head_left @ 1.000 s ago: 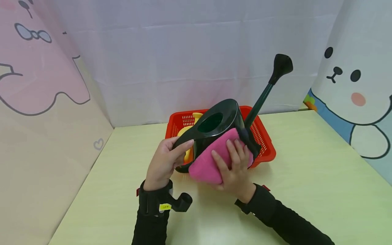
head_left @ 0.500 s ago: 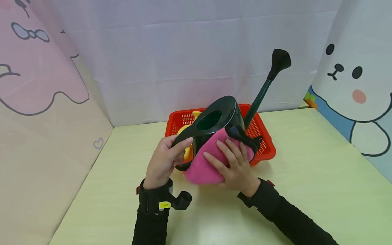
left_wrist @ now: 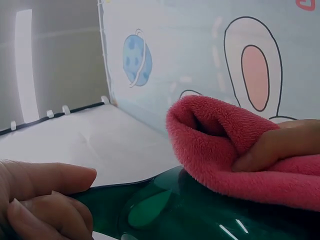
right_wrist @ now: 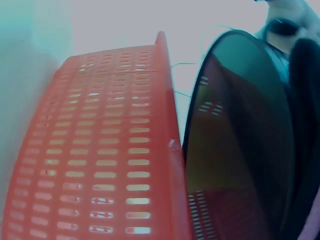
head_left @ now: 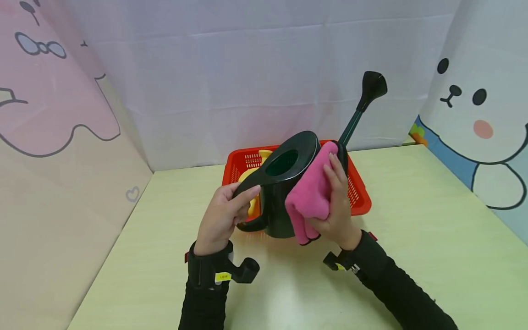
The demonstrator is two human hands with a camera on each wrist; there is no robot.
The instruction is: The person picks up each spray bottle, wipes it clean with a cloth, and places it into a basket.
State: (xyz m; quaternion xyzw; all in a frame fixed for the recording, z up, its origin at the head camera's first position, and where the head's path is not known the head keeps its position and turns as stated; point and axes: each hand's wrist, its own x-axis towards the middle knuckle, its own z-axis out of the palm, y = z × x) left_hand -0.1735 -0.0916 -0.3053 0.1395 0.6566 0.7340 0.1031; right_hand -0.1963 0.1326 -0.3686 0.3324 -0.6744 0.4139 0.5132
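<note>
In the head view a dark green watering can (head_left: pixel 278 211) is held tilted over the front of a red basket, its long spout and black rose (head_left: pixel 373 87) pointing up to the right. My left hand (head_left: pixel 218 222) grips its handle at the left. A folded pink cloth (head_left: pixel 311 197) with black edging is in my right hand (head_left: pixel 340 213), pressed to the can's side near the spout's base. The left wrist view shows the cloth (left_wrist: pixel 210 155) bunched over the glossy can (left_wrist: pixel 200 212). The can's flat bottom (right_wrist: pixel 240 145) faces the right wrist view.
Behind the can stands the red slotted basket (head_left: pixel 360 199), with a yellow object (head_left: pixel 252 207) partly showing inside. They are on a pale table (head_left: pixel 165 220). A white curtain (head_left: pixel 198 91) hangs at the back, and cartoon-printed panels flank both sides.
My right hand has moved the cloth from the can's lower front up and right toward the spout's base, uncovering the front. The can and left hand have barely moved.
</note>
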